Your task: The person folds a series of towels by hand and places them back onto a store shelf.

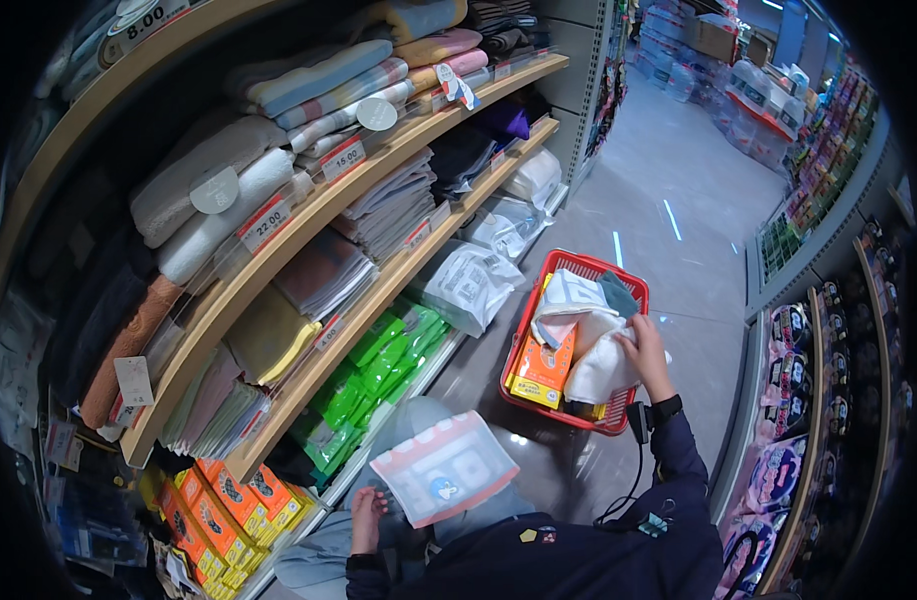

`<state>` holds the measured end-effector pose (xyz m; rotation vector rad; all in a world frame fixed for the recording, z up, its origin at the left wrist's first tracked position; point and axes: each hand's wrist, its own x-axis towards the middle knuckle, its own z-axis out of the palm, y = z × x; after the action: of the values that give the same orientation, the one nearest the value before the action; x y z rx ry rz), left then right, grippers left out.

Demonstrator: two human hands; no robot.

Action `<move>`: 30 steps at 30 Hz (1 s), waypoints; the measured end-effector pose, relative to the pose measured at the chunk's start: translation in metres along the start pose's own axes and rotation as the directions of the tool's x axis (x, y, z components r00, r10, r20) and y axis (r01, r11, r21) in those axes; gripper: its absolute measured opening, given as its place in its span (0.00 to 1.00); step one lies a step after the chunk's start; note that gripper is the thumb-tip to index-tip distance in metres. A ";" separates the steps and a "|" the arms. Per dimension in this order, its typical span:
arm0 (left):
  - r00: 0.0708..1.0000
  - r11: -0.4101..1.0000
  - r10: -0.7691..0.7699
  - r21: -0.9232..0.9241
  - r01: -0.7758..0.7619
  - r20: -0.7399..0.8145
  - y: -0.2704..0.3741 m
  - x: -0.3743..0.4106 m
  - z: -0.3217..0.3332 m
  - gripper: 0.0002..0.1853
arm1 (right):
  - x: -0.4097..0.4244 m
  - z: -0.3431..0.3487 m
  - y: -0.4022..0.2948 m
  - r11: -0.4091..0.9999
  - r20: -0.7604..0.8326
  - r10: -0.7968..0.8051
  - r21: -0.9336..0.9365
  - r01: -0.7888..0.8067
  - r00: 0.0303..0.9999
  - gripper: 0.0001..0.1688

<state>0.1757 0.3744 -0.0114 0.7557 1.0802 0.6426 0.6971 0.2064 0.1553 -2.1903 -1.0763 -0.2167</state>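
Note:
In the red plastic shopping basket (629, 422) on the floor, my right hand (644, 349) grips the edge of a white towel (597, 376). A patterned white cloth (574, 296), a dark green cloth (618, 294) and an orange-and-yellow box (546, 365) share the basket. Across my lap lies a pale towel with pink borders (447, 472) and a small blue-and-white motif. Just left of that towel is my left hand (368, 516), its fingers loosely curled and slightly apart, with nothing visible in them.
Wooden-edged shelves (398, 157) of folded towels rise on my left. Green packets (383, 352), white plastic packs (466, 281) and orange boxes (229, 510) fill the bottom shelf. Goods racks (792, 360) line the right. Bottled-water packs (762, 97) stand down the aisle.

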 end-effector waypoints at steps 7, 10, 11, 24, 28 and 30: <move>0.998 0.996 0.054 -0.068 -0.055 -0.025 0.015 -0.004 -0.003 0.07 | 0.023 -0.035 -0.004 0.989 -0.226 -0.053 0.121 0.082 0.973 0.14; 0.994 0.994 0.091 -0.056 -0.094 -0.057 0.016 -0.007 -0.010 0.07 | 0.029 -0.052 -0.016 0.968 -0.256 -0.017 0.238 0.080 0.966 0.14; 0.993 0.994 0.095 -0.052 -0.099 -0.066 0.016 -0.009 -0.012 0.07 | 0.028 -0.055 -0.018 0.929 -0.276 0.015 0.359 0.088 0.961 0.13; 0.755 0.753 0.554 0.177 -0.634 0.350 0.142 -0.044 0.104 0.17 | 0.029 -0.044 -0.130 0.190 0.347 0.253 0.898 -0.398 0.903 0.17; 0.674 0.823 0.505 -0.064 -0.565 0.539 0.171 -0.077 0.167 0.32 | 0.008 -0.004 -0.191 -0.040 0.774 0.014 0.633 -0.773 0.633 0.25; 0.715 0.823 0.498 -0.006 -0.568 0.491 0.176 -0.075 0.166 0.21 | -0.007 0.021 -0.190 0.022 0.814 -0.117 0.574 -0.818 0.568 0.21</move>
<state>0.2885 0.3824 0.2153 1.3078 0.4384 0.8154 0.5466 0.2973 0.2317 -1.0321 -0.4390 1.4218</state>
